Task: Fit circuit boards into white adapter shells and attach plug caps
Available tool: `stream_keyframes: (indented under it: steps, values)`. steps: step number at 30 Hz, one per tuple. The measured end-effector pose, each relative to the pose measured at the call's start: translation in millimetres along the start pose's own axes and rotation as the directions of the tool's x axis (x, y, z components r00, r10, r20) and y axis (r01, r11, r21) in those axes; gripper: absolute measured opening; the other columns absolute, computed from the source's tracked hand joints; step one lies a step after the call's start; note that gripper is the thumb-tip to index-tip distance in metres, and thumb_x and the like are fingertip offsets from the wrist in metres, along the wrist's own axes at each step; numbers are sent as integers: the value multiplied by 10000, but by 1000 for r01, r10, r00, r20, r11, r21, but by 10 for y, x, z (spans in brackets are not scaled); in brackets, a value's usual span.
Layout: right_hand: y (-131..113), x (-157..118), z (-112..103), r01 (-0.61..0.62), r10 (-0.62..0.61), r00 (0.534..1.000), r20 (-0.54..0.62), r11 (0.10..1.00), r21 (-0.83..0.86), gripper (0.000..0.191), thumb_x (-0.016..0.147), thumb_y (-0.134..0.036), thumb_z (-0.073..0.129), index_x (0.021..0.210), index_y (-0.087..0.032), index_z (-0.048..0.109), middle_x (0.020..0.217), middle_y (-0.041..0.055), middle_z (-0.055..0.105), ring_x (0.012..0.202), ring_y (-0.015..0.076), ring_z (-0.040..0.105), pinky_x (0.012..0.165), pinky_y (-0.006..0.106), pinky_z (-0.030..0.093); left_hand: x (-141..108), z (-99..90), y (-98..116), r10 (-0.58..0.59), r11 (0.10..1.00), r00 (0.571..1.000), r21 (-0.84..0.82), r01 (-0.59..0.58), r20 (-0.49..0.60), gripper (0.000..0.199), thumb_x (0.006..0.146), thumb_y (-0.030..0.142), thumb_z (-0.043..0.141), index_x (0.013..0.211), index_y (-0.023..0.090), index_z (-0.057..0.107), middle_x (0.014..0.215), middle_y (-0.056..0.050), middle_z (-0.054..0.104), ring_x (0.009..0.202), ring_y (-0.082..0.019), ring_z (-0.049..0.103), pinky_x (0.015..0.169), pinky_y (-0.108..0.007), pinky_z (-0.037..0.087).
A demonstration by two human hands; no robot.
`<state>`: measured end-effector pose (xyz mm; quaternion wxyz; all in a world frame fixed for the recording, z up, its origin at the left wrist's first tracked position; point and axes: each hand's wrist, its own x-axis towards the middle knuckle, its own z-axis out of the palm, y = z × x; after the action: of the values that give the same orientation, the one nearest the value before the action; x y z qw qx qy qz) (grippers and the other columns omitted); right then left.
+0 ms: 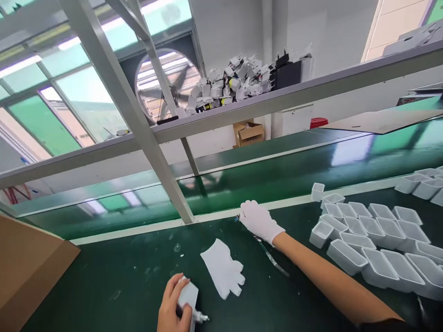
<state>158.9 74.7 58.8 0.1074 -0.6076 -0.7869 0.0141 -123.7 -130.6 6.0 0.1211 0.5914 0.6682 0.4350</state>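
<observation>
My left hand [173,304], bare, is closed around a white bottle [188,295] with a narrow nozzle that points right, low over the table. My right hand [258,221] wears a white glove and is near the table's far edge. Its fingers are curled, and a small dark and blue bit shows at the fingertips, too small to name. Below that hand lies a thin, shiny strip-like thing [273,260], partly hidden by the wrist. An empty white glove [224,268] lies flat on the table between my hands.
Many open white plastic cases [380,230] stand in rows at the right. A cardboard box [31,267] is at the left. White adapters [235,80] are heaped on the shelf [294,102] above. A slanted metal post [138,115] rises from the far edge, beside a green conveyor belt [277,173].
</observation>
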Motion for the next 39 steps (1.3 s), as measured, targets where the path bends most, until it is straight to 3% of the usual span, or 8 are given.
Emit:
stream_keyframes:
  steps: [7,11,14,19,25,31,35,39]
  values:
    - [-6,-887,-121,70,-79,994,73,990,123,536,942,-535,520,1301,-140,572,1511,222,450,1435,403,330,1160,604,226,192,119,378,-154,956,988,-253,151,9,168,716,325,677,837,210,685,1001,-88,663,1031,-286,643,1034,-468,504]
    - [-519,-1141,-73,248,-355,935,21,694,676,317,1002,-347,421,1217,-195,597,1256,122,655,1130,254,602,966,395,470,62,253,434,-231,910,968,-374,179,-101,352,866,466,593,1113,215,602,1163,-103,657,1103,-242,648,1013,-395,527]
    - [-846,-1319,41,245,-495,865,82,559,792,205,980,-307,477,1071,-186,615,978,44,706,844,176,628,761,293,498,-25,362,575,-259,864,946,-484,136,-196,502,893,549,577,1280,238,504,1359,-130,597,1231,-245,614,1016,-366,535]
    - [-892,-1480,155,189,-403,907,122,648,738,229,979,-330,491,1054,-149,610,1034,113,698,910,222,631,799,330,472,-137,557,816,-494,372,866,-881,291,77,668,720,577,802,1247,212,611,1354,-144,646,1276,-329,608,982,-405,571]
    - [-825,-1522,56,146,-350,916,195,745,651,364,1000,-397,450,1208,-148,614,1075,133,711,917,244,672,768,320,478,-290,751,945,-546,195,803,-895,401,241,609,732,688,751,1163,261,697,1334,-78,674,1312,-319,589,1057,-437,545]
    - [-870,-1587,21,258,-462,855,237,774,578,465,910,-587,562,1061,-167,694,1048,160,723,886,321,695,685,355,491,-306,777,827,-634,618,770,-650,442,-79,706,848,796,431,1026,169,703,953,-139,741,843,-260,733,757,-385,616]
    - [-763,-1543,-8,384,-575,769,279,765,518,520,944,-625,481,939,-147,684,882,143,718,825,312,692,686,371,496,-51,379,553,-532,821,798,-402,406,-282,610,923,669,339,1135,180,636,1013,-118,709,838,-207,688,733,-341,567]
    - [-667,-1453,24,406,-579,775,254,763,502,619,979,-668,345,983,-148,680,1011,157,713,934,335,683,682,382,506,259,-139,372,-367,921,878,16,390,-307,368,730,404,728,1034,199,694,796,-18,673,708,-163,589,759,-296,480]
